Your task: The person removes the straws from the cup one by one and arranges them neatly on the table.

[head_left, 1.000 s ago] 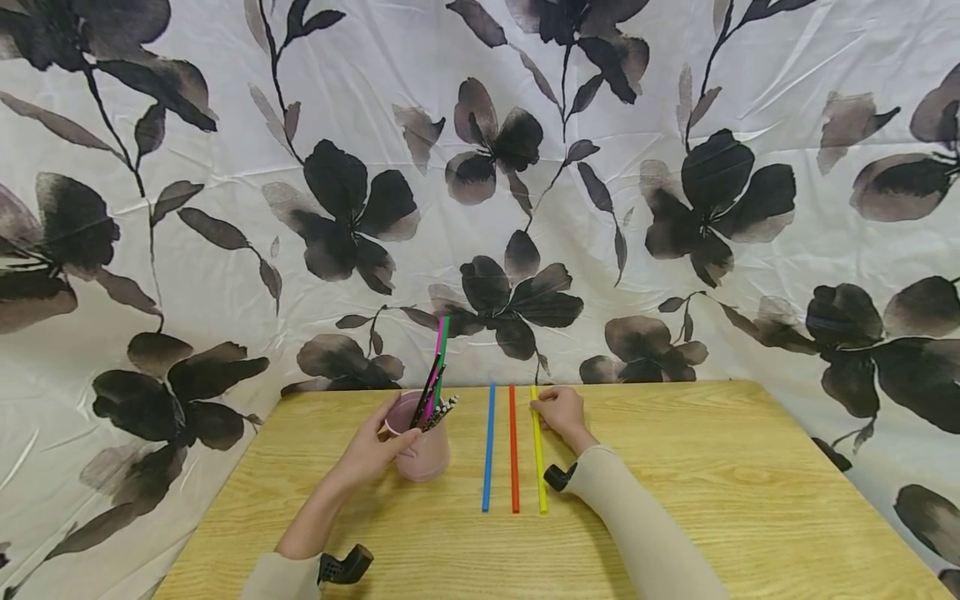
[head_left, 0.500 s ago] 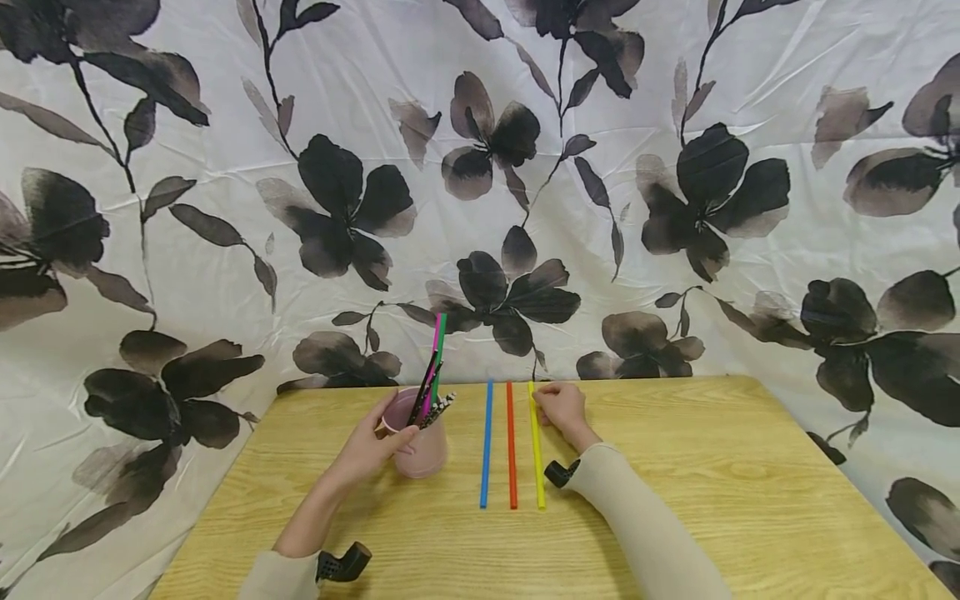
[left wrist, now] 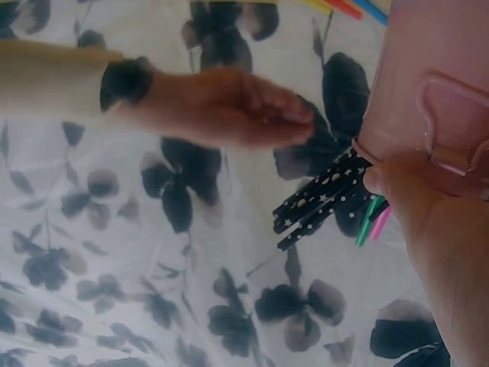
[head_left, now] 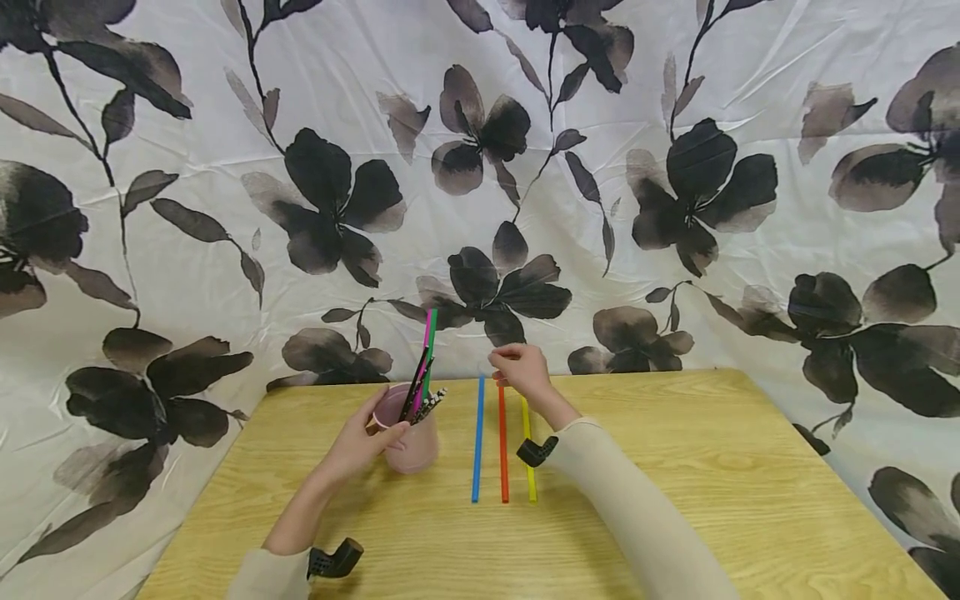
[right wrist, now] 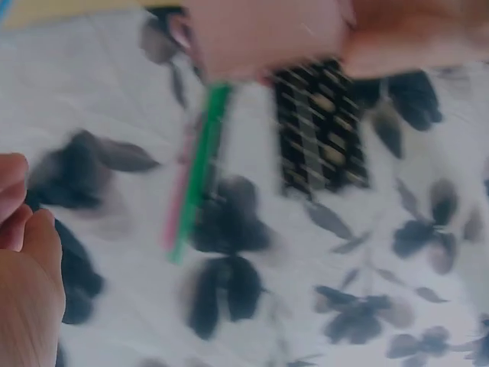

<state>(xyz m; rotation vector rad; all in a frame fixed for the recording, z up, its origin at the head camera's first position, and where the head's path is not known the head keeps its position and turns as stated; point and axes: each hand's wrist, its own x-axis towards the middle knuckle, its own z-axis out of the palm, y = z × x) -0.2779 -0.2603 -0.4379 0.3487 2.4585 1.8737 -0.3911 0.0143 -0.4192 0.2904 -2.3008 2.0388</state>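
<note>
Pink round cup (head_left: pixel 416 450), smooth-walled and wide-mouthed, is seen toward the left of the light wood-grain surface (head_left: pixel 660 500); whether its base is touching cannot be told. A loop-shaped pink fitting (left wrist: pixel 451 138) is shown on its wall in the left wrist view. Out of the cup's mouth a solid green straw (head_left: pixel 432 340) and a solid magenta straw (head_left: pixel 427 329) are stood tallest, side by side, with shorter black straws patterned in white dots and stars (left wrist: pixel 328 195) bunched at the rim. The cup is held at its rim by the left hand (head_left: pixel 362 442): its grip is clamped there, the thumb laid on the near side and the fingers wrapped round the cup's left. To the right of the cup, a blue straw (head_left: pixel 477 437), a red straw (head_left: pixel 504 442) and a yellow straw (head_left: pixel 532 482) are laid roughly parallel, well spaced. Beyond the cup and to its right, the right hand (head_left: pixel 527 372) is raised clear of it; its grip is loose, fingers slightly bent, thumb and fingertips a little apart.
</note>
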